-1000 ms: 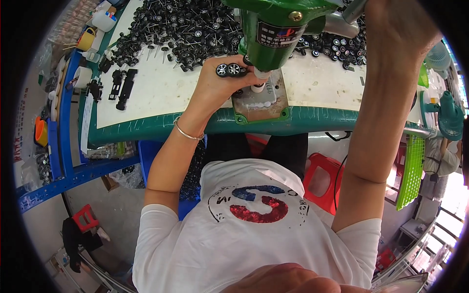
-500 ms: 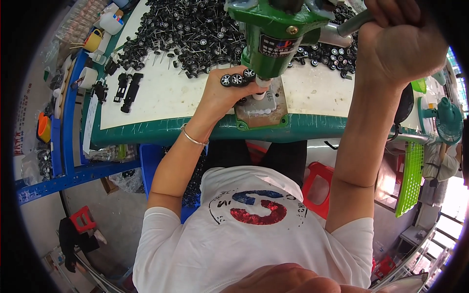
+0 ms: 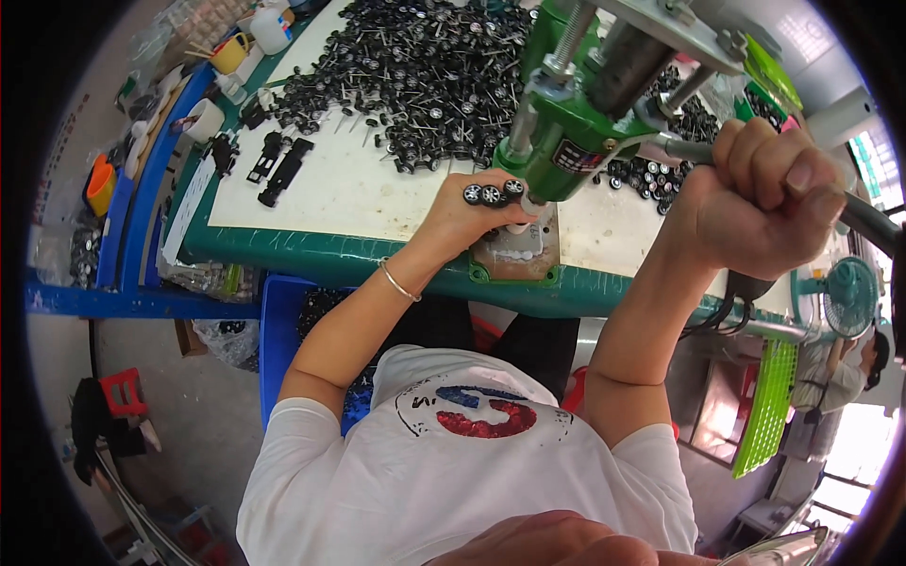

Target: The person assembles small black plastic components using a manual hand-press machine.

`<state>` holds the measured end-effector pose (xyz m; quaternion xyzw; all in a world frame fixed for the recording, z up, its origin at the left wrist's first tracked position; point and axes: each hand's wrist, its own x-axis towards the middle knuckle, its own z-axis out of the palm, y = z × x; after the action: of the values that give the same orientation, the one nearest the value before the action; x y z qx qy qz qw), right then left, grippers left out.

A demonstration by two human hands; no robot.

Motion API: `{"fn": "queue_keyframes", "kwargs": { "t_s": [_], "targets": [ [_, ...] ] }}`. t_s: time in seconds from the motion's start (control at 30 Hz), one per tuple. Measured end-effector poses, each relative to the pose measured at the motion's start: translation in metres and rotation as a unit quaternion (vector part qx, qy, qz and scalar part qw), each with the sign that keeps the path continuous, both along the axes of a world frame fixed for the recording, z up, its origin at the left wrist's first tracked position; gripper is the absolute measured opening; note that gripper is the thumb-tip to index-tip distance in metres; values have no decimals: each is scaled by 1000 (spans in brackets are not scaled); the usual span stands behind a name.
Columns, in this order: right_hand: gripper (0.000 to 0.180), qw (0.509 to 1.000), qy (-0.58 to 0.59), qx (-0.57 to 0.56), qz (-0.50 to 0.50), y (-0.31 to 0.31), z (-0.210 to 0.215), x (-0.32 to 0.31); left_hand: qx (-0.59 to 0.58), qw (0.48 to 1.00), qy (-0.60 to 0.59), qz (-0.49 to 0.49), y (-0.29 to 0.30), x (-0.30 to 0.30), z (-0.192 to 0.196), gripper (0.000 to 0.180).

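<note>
Fingers: right hand (image 3: 766,203) closed round the lever (image 3: 689,151); left hand (image 3: 461,211) gripping three wheels (image 3: 491,195) beside the ram (image 3: 534,208).
Press (image 3: 574,118): lever pull could pinch left fingertips so near the ram.
Wheels: loosened grip might drop one.

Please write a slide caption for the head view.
The right hand grips the lever of a green press while the left hand holds small black wheels.

Brightly lit table (image 3: 349,200), blown-out window (image 3: 861,429) at lower right, dimmer lower left, edges bowed by fisheye, black corners.
</note>
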<state>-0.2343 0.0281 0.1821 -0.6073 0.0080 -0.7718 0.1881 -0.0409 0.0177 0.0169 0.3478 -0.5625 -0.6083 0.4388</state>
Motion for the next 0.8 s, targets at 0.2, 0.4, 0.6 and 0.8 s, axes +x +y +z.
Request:
{"fn": "queue_keyframes", "kwargs": {
  "t_s": [0.2,0.4,0.6,0.8],
  "targets": [
    [30,999,-15,25,-14,-8,0,5,-43,998,24,41,3,-2,-10,21],
    [27,999,-17,25,-25,1,4,4,2,997,65,37,7,-4,0,23],
    [26,998,-17,60,-3,-5,5,6,45,996,75,22,8,-2,-5,26],
    [11,943,-48,316,-91,-47,35,12,153,978,123,67,13,4,2,24]
  ]
}}
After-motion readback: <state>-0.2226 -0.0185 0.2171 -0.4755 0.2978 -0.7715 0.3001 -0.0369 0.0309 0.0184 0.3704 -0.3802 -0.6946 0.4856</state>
